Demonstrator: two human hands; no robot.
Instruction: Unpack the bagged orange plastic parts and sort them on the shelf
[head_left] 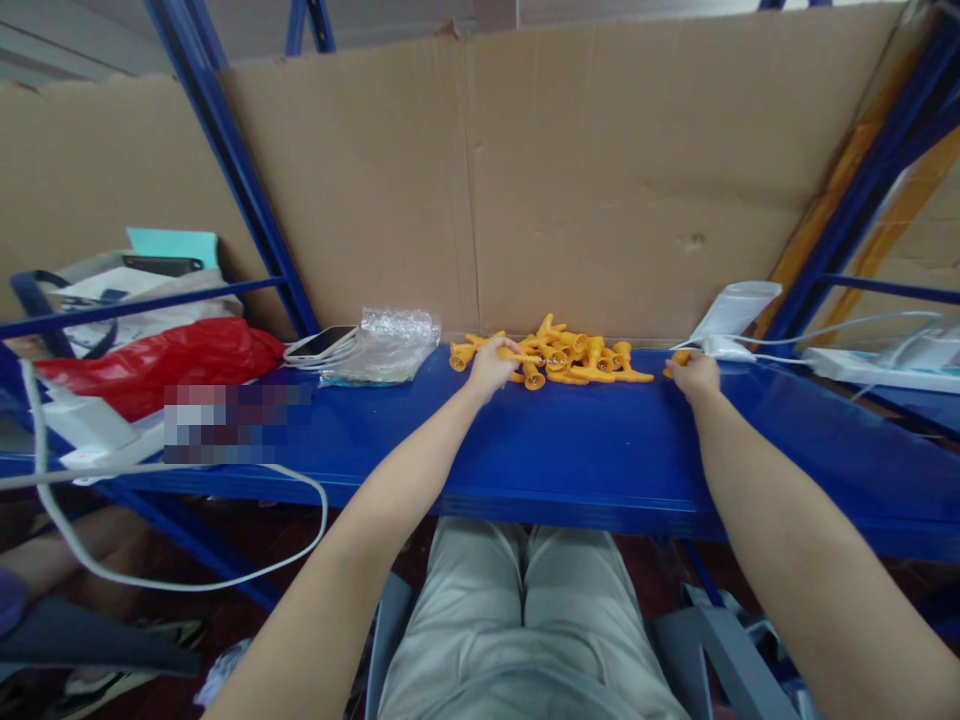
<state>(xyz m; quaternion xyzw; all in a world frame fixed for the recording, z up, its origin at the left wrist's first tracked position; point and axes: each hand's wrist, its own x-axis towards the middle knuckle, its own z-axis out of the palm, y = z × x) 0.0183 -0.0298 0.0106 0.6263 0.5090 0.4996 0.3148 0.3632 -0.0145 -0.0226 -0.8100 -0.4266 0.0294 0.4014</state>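
On the blue shelf [570,440], a pile of orange plastic pieces with flared, bell-like ends [596,360] lies against the cardboard. Something shiny shows inside several of those ends. My left hand [492,366] is closed at the pile's left side, its fingers pinching one orange piece [525,357] that points to the right. Another orange piece [463,352] lies just left of that hand. Right of the pile and apart from it, my right hand [695,377] is closed around a small orange piece [679,357], mostly hidden by the fingers.
A white packet [739,310] and white cables stand behind my right hand. Leftward lie clear plastic wrap [394,350], a phone [324,342], a red bag [180,360] and a white power strip [112,445]. A white cable [225,583] loops below the shelf edge. Blue posts frame both sides.
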